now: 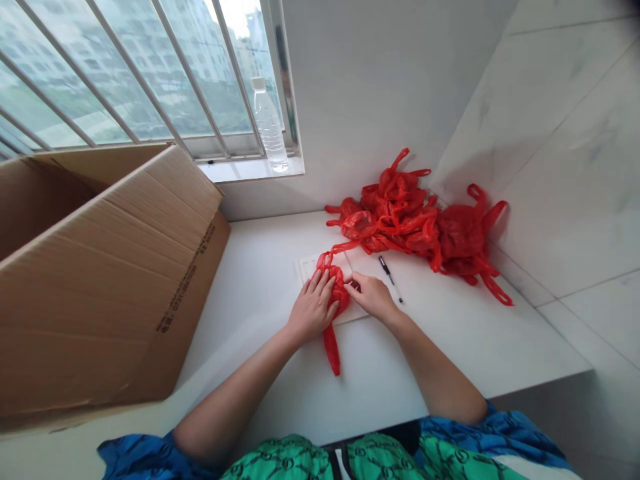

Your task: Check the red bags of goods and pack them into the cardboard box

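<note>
While we look down from the head, our left hand (313, 308) presses slightly spread fingers on a crumpled red plastic bag (336, 290) at lower centre; our right hand (371, 297) touches it, fingers together. Print on the cardboard box (100, 267) at left is unreadable.

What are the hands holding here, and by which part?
A red plastic bag, by its bunched middle: the left hand lies over it, the right hand's fingers press its other side. Grip firmness cannot be told.
</note>
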Motion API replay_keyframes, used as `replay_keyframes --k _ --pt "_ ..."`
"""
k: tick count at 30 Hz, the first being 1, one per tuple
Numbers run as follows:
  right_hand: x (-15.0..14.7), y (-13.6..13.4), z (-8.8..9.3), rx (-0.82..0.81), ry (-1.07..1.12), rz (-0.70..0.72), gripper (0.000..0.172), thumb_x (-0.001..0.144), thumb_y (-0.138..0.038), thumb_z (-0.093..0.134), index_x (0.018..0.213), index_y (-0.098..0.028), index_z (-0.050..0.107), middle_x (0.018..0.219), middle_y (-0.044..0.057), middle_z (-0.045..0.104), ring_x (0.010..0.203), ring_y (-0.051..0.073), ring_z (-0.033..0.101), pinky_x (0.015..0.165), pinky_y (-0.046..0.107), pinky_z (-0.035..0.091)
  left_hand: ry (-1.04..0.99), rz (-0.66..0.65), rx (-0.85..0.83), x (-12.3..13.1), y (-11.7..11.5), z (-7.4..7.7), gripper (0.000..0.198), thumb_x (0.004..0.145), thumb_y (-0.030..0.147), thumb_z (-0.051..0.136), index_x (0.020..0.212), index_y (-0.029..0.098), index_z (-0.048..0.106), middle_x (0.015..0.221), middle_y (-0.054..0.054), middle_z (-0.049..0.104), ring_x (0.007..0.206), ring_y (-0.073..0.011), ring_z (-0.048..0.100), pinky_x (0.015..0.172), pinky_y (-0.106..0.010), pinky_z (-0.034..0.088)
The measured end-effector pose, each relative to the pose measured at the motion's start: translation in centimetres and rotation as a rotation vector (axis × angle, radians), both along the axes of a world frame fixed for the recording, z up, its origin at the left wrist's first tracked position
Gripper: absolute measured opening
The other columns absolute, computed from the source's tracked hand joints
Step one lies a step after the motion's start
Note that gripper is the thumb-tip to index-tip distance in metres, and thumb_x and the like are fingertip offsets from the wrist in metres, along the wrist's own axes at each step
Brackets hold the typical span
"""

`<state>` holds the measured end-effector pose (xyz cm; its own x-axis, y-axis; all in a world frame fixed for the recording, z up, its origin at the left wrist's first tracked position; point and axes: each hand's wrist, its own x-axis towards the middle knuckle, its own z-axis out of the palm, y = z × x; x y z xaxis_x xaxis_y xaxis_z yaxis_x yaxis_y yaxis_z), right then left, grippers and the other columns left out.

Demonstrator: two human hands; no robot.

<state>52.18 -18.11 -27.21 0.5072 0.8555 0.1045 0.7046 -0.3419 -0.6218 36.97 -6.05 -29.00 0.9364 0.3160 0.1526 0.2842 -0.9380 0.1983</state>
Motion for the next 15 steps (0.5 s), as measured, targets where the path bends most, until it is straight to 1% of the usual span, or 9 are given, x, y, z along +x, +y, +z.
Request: replay_keyframes --k 3,5,7,8,9,11,13,14,15 --pt "-0.1 0.0 0.2 0.006 0.009 0.005 0.015 0.093 -0.032 0.056 0.102 -0.027 0.066 0.087 -0.001 0.076 0.078 0.018 0.069 0.067 0.027 0.043 -0.056 -0.071 -0.087 -0.6 0.6 0.5 0.056 0.098 0.038 0.045 0.149 0.018 0.037 0.159 -0.013 0.031 0.149 -0.0293 0.022 0.120 -0.052 0.024" --pt "0.0 -0.1 0.3 0.018 0.018 0.002 0.016 0.093 -0.031 0.056 0.105 -0.027 0.065 0.088 -0.001 0.076 0.077 0.018 0.069 0.067 0.027 0.043 -0.127 -0.142 -0.170 -1.3 1.3 1.1 0.056 0.097 0.038 0.046 0.150 0.021 0.036 0.159 -0.012 0.030 0.147 -0.0267 0.029 0.119 -0.047 0.028" --pt "0.2 -0.2 0.2 0.029 0.019 -0.007 0.018 0.093 -0.032 0.056 0.108 -0.027 0.064 0.089 -0.001 0.076 0.078 0.018 0.070 0.067 0.027 0.044 -0.214 -0.148 -0.221 -2.1 2.0 2.1 0.057 0.096 0.040 0.049 0.149 0.023 0.035 0.158 -0.013 0.030 0.144 -0.0262 0.035 0.116 -0.043 0.033" --pt "0.3 -0.2 0.2 0.036 0.016 -0.015 0.020 0.093 -0.033 0.056 0.110 -0.026 0.064 0.088 -0.001 0.076 0.078 0.018 0.070 0.067 0.027 0.044 -0.253 -0.110 -0.227 -2.4 2.2 2.7 0.058 0.096 0.041 0.050 0.149 0.022 0.036 0.156 -0.014 0.032 0.141 -0.0269 0.038 0.114 -0.042 0.035" --pt "0.4 -0.2 0.2 0.042 0.011 -0.022 0.021 0.093 -0.035 0.056 0.111 -0.026 0.063 0.088 -0.001 0.075 0.078 0.019 0.070 0.066 0.027 0.043 -0.279 -0.046 -0.224 -2.6 2.3 3.2 0.058 0.095 0.043 0.050 0.147 0.021 0.038 0.152 -0.015 0.037 0.137 -0.0281 0.043 0.111 -0.042 0.039" --pt "0.5 -0.3 0.1 0.048 0.002 -0.035 0.023 0.093 -0.036 0.056 0.113 -0.026 0.063 0.087 0.000 0.075 0.078 0.019 0.070 0.065 0.027 0.043 -0.243 0.121 -0.215 -2.8 2.1 4.2 0.055 0.094 0.051 0.049 0.139 0.020 0.046 0.136 -0.015 0.052 0.122 -0.0297 0.055 0.099 -0.042 0.046" --pt "0.4 -0.3 0.0 0.041 -0.001 -0.038 0.023 0.093 -0.036 0.055 0.112 -0.026 0.063 0.086 -0.001 0.075 0.078 0.019 0.069 0.064 0.027 0.042 -0.085 0.255 -0.187 -2.4 1.5 4.7 0.055 0.092 0.062 0.046 0.123 0.018 0.058 0.113 -0.015 0.063 0.103 -0.0307 0.063 0.084 -0.040 0.049" --pt "0.4 -0.3 0.0 0.033 0.000 -0.035 0.022 0.093 -0.035 0.055 0.112 -0.027 0.063 0.086 -0.001 0.075 0.078 0.019 0.069 0.063 0.027 0.041 0.004 0.287 -0.154 -2.2 1.1 4.8 0.056 0.090 0.066 0.046 0.112 0.017 0.062 0.104 -0.014 0.065 0.096 -0.0315 0.064 0.078 -0.040 0.049" --pt "0.3 -0.3 0.1 0.026 0.002 -0.029 0.022 0.093 -0.035 0.055 0.111 -0.026 0.063 0.086 -0.001 0.075 0.079 0.019 0.069 0.063 0.027 0.041 0.074 0.292 -0.112 -1.9 0.7 4.7 0.056 0.088 0.068 0.046 0.103 0.016 0.064 0.098 -0.014 0.065 0.092 -0.0323 0.064 0.074 -0.039 0.048"
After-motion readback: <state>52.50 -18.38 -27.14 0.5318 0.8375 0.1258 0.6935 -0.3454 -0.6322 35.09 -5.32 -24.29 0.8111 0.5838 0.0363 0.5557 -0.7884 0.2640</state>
